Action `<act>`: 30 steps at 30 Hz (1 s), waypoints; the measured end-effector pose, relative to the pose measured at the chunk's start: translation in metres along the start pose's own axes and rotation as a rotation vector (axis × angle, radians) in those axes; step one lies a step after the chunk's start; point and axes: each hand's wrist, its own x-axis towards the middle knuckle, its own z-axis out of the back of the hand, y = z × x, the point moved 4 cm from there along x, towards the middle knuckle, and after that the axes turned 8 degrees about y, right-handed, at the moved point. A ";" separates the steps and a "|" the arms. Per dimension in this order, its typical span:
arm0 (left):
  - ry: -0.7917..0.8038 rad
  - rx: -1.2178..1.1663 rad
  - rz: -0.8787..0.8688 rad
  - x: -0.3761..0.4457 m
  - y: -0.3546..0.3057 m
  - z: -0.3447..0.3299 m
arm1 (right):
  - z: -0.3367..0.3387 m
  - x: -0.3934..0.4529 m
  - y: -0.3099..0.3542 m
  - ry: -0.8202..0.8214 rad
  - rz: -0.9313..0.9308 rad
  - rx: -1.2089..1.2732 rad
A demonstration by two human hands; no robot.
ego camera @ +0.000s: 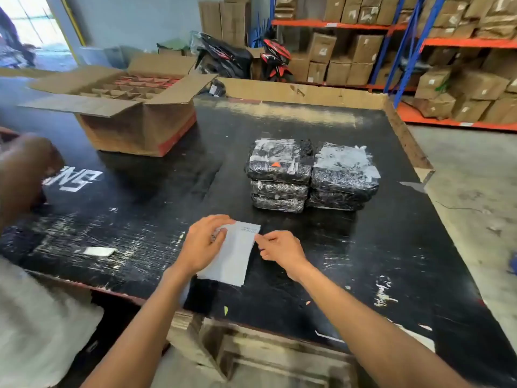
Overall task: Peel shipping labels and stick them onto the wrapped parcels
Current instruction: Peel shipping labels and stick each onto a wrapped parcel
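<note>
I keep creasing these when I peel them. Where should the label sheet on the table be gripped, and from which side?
Probably at its far right corner, coming from the right. The label sheet lies flat on the black table, its long axis running away from the person; the left hand pins its left edge, and the right hand pinches beside that free corner, so peeling toward the body looks easiest.

1. The worktop [307, 275] is black, scuffed with white scratches and white lettering.
2. The parcels [310, 175] are black, speckled silver under glossy wrap, with pale grey tape patches.
3. The label sheet [235, 256] is pale grey-white.
4. The open carton [134, 127] is brown with a red band.
5. The shelves [419, 43] are orange and blue.
</note>
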 end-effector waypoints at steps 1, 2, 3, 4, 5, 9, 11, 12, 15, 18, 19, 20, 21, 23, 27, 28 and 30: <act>0.023 0.042 0.009 -0.003 0.010 -0.001 | -0.007 0.005 0.001 -0.030 -0.019 -0.030; 0.059 0.089 0.046 -0.005 0.014 -0.004 | -0.009 0.005 0.005 -0.080 -0.044 -0.070; 0.094 0.109 0.086 -0.010 0.018 -0.009 | -0.011 0.007 0.007 -0.115 -0.063 -0.102; 0.134 0.103 0.116 -0.015 0.019 -0.015 | -0.014 0.006 0.010 -0.140 -0.091 -0.127; 0.148 0.122 0.121 -0.017 0.018 -0.018 | -0.016 0.009 0.010 -0.158 -0.100 -0.134; 0.209 0.214 0.127 -0.019 0.020 -0.026 | -0.019 0.015 0.004 -0.180 -0.161 -0.143; 0.227 0.237 0.129 -0.019 0.020 -0.028 | -0.018 0.017 -0.001 -0.202 -0.176 -0.119; 0.218 0.241 0.124 -0.019 0.020 -0.028 | -0.017 0.017 -0.003 -0.215 -0.177 -0.094; 0.196 0.244 0.138 -0.019 0.021 -0.028 | -0.016 0.020 -0.011 -0.222 -0.185 -0.003; 0.201 0.241 0.164 -0.018 0.023 -0.028 | -0.014 0.023 -0.015 -0.143 -0.197 0.213; 0.204 0.245 0.166 -0.017 0.022 -0.028 | -0.013 0.023 -0.014 -0.110 -0.201 0.305; 0.207 0.260 0.162 -0.018 0.022 -0.028 | -0.010 0.019 -0.012 -0.075 -0.199 0.386; 0.214 0.282 0.159 -0.018 0.022 -0.029 | -0.007 0.015 -0.010 -0.036 -0.193 0.445; 0.225 0.330 0.149 -0.020 0.022 -0.031 | 0.003 0.006 -0.009 0.016 -0.175 0.474; 0.253 0.391 0.174 -0.018 0.024 -0.029 | 0.030 -0.004 -0.019 -0.054 -0.116 0.494; 0.262 0.431 0.183 -0.016 0.020 -0.029 | 0.038 -0.007 -0.020 -0.065 -0.109 0.504; 0.241 0.517 0.179 -0.011 0.010 -0.025 | 0.048 -0.011 -0.018 -0.046 -0.098 0.508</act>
